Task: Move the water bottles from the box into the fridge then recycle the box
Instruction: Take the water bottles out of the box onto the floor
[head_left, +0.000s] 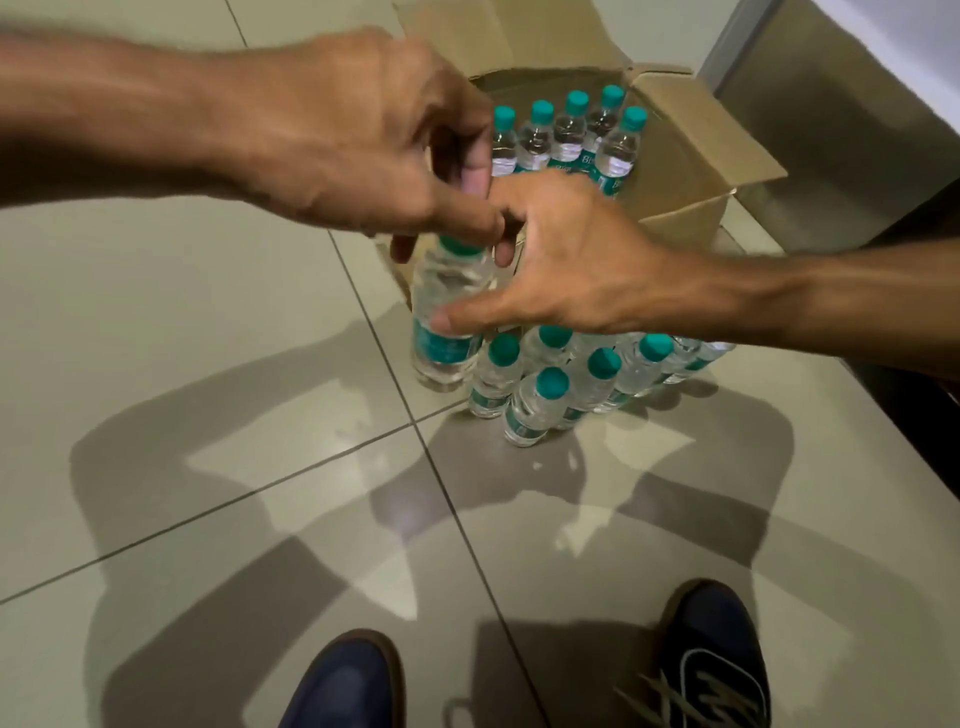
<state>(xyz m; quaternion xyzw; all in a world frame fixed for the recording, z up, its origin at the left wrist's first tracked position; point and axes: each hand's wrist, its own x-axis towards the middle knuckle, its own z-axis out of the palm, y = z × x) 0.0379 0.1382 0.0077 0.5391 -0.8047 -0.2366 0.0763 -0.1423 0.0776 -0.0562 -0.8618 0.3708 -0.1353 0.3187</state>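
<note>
An open cardboard box (691, 161) stands on the tiled floor with several teal-capped water bottles (569, 130) upright inside. In front of it, several more bottles (545, 389) stand grouped on the floor. My right hand (576, 265) grips one water bottle (449, 306) at the group's left end, thumb across its side and fingers round its neck. My left hand (363, 140) hovers just above that bottle's cap with curled fingers. Whether it touches the cap is hidden.
A brushed-metal appliance front (831, 130) rises at the upper right, close to the box. Both of my shoes (717, 660) show at the bottom edge. Pale floor tiles spread to the left and in front of my feet.
</note>
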